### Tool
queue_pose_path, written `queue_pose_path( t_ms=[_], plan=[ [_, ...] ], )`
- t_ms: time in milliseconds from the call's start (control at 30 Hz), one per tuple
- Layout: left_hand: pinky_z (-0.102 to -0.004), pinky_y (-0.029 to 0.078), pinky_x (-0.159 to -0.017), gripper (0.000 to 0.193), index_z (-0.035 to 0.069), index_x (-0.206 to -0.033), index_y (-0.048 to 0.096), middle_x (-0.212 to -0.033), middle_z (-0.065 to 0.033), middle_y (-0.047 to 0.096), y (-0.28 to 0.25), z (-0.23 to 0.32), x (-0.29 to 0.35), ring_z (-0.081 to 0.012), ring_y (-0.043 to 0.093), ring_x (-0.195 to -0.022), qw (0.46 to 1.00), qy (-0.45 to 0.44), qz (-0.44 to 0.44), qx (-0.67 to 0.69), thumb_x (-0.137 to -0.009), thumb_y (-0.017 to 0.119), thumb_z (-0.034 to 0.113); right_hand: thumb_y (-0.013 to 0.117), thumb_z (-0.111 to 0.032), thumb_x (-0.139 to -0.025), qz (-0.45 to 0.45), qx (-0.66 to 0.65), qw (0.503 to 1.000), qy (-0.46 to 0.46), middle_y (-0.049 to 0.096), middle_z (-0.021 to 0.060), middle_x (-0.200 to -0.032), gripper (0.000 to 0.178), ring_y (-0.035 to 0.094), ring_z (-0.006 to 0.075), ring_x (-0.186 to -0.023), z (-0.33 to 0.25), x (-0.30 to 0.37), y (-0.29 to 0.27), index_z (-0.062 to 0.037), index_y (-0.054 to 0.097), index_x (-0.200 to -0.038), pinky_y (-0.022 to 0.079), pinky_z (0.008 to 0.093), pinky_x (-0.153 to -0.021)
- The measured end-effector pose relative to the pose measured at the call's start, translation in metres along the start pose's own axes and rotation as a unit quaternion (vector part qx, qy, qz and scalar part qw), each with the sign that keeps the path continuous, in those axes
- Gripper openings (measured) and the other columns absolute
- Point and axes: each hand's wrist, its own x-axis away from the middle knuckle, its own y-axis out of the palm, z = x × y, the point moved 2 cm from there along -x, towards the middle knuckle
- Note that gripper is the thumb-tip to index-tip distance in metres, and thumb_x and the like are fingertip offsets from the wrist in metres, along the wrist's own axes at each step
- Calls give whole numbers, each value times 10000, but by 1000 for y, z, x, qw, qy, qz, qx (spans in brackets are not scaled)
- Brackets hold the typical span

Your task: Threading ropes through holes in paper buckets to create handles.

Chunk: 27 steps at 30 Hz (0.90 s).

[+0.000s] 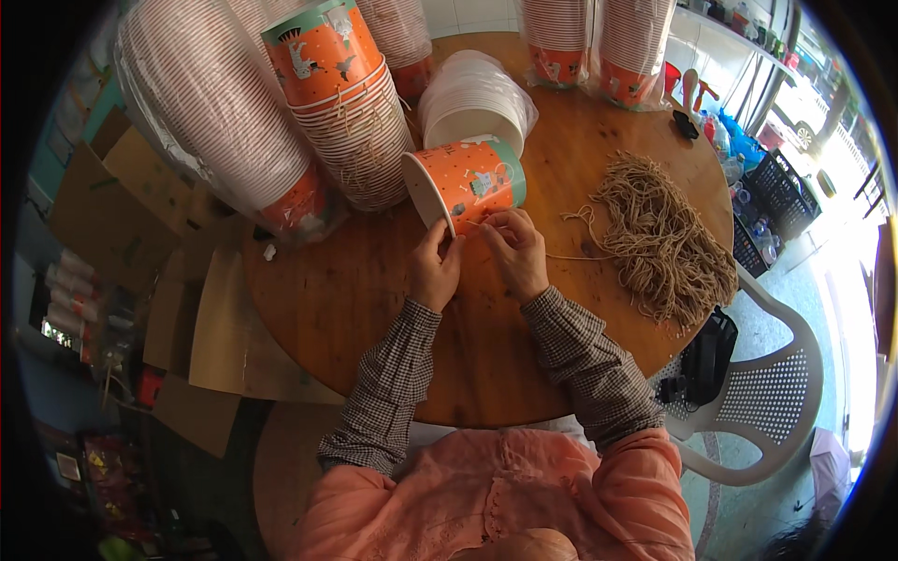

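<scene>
An orange and green paper bucket [479, 179] with printed figures lies on its side on the round wooden table [346, 309], its mouth facing left. My left hand [437, 268] is closed, fingertips pinching the bucket's rim at its lower edge. Close beside it, my right hand [516, 252] pinches a thin cord against the bucket's side. From that hand a strand trails right toward a tangled heap of tan cords [659, 238]. The cord's end at the fingertips is too small to make out.
A tall stack of corded buckets [351, 131] stands left of the bucket. Behind it lies a bagged stack of white buckets [477, 98]. More wrapped stacks [224, 112] crowd the left and back edges. Cardboard boxes [224, 327] stand at left, a plastic chair [758, 374] at right.
</scene>
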Motion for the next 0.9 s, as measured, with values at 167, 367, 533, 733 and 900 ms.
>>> queue_pose_path(
  t_ms=[167, 367, 533, 733, 900],
  plan=[
    [-318, 527, -699, 300, 8, -1165, 575, -904, -151, 677, 6, 10, 1, -222, 687, -838, 998, 66, 3, -8, -881, 644, 77, 673, -90, -862, 1, 39, 999, -16, 546, 104, -1134, 133, 658, 192, -884, -1, 0, 0, 15, 630, -931, 553, 287, -776],
    [-344, 530, -686, 324, 5, -1169, 562, -898, -174, 669, 7, 8, 4, -265, 687, -837, 999, 42, -1, -13, -869, 661, 81, 676, -95, -860, -4, 38, 999, -7, 547, 111, -1141, 137, 655, 192, -901, -3, 0, 0, 17, 633, -924, 558, 297, -786],
    [-348, 528, -678, 327, 4, -1161, 561, -900, -178, 665, 8, 6, 2, -265, 687, -825, 998, 57, 8, 6, -861, 667, 77, 691, -106, -852, -16, 46, 999, 7, 548, 107, -1142, 151, 656, 190, -901, -4, 0, -1, 17, 636, -921, 558, 297, -784],
    [-336, 524, -660, 302, 9, -1125, 595, -853, -166, 670, 7, 10, 4, -254, 685, -773, 998, 39, -8, -44, -846, 687, 79, 707, -112, -836, -5, 39, 999, 13, 550, 98, -1095, 161, 651, 188, -886, -5, 1, 1, 8, 644, -922, 553, 292, -774],
    [-290, 523, -657, 226, 2, -1045, 652, -822, -134, 689, 10, 11, 7, -178, 682, -752, 1000, 7, -10, -29, -837, 707, 70, 717, -95, -810, 1, 104, 994, -25, 551, 99, -1053, 159, 642, 205, -865, -2, 1, -1, -8, 653, -927, 545, 303, -757]
  ],
)
